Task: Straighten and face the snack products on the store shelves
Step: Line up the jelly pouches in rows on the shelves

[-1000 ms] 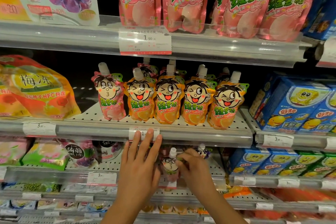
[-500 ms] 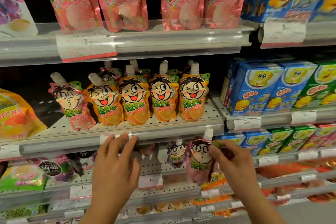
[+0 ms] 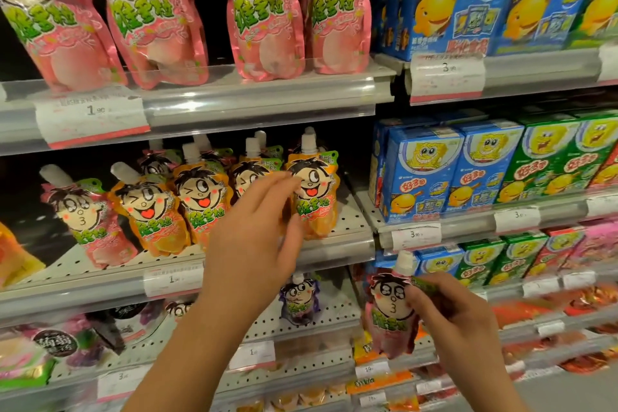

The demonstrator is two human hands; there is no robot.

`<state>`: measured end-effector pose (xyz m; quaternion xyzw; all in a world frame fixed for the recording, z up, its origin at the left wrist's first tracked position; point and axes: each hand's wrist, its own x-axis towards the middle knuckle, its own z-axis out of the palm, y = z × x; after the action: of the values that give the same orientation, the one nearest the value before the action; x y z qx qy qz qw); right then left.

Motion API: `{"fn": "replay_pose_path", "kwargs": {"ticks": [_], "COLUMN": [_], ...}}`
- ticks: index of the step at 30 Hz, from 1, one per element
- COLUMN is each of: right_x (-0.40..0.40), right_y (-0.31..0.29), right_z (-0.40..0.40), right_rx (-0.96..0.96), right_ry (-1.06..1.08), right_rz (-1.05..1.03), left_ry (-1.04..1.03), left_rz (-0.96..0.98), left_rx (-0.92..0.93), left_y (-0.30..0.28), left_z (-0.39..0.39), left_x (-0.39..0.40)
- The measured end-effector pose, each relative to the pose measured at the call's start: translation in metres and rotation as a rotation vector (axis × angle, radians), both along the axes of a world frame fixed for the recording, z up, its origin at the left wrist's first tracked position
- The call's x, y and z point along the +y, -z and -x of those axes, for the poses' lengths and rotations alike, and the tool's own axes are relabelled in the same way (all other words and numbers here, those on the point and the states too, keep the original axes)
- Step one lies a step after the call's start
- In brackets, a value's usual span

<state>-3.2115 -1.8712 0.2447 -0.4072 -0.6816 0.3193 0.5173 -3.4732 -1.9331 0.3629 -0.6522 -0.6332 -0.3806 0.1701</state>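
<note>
The right hand [image 3: 458, 308] pinches a soft, light pink pouch [image 3: 389, 318] near its stiff spout, the surest hold, while the left hand [image 3: 254, 237] reaches loosely open toward the orange pouches [image 3: 314, 204].

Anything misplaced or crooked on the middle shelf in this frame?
Yes. A lone pink spouted pouch stands at the left end of the orange spouted pouches, apart from them, and it and its orange neighbour tilt left.

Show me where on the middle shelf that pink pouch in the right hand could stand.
Bare perforated shelf shows left of the leaning pink pouch, up to the orange bag at the frame edge. A narrower strip lies right of the last orange pouch. Between them the pouches are packed tight. The right hand holds the pink pouch.
</note>
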Motion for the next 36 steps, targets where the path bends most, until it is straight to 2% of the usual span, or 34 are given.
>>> {"fn": "replay_pose_path", "kwargs": {"ticks": [7,13,19,25,29,36], "right_x": [0.002,0.006,0.003,0.007,0.014,0.045], "right_y": [-0.005,-0.003,-0.014,-0.040,-0.065,-0.112], "right_z": [-0.022,-0.036,-0.026,-0.005,0.017,0.074], "right_rx": [-0.057,-0.103,-0.039,-0.054,-0.027,0.115], "right_ry": [0.009,0.050,-0.013,-0.031,-0.016,0.021], "right_rz": [-0.019,-0.052,-0.088,-0.164,-0.239,-0.229], "left_ry": [-0.162,-0.200,-0.137,-0.015,0.052,-0.051], "left_rz": [0.128,0.120,0.033,-0.104,-0.028,0.109], "left_rx": [0.020,-0.059,0.082,-0.021,-0.080,-0.130], "left_y": [-0.015,-0.025,-0.025,-0.031,-0.016,0.021], "left_z": [-0.026,-0.024,-0.019,-0.004,0.019,0.040], "left_x": [0.047,0.043,0.020,-0.029,-0.058,-0.087]}}
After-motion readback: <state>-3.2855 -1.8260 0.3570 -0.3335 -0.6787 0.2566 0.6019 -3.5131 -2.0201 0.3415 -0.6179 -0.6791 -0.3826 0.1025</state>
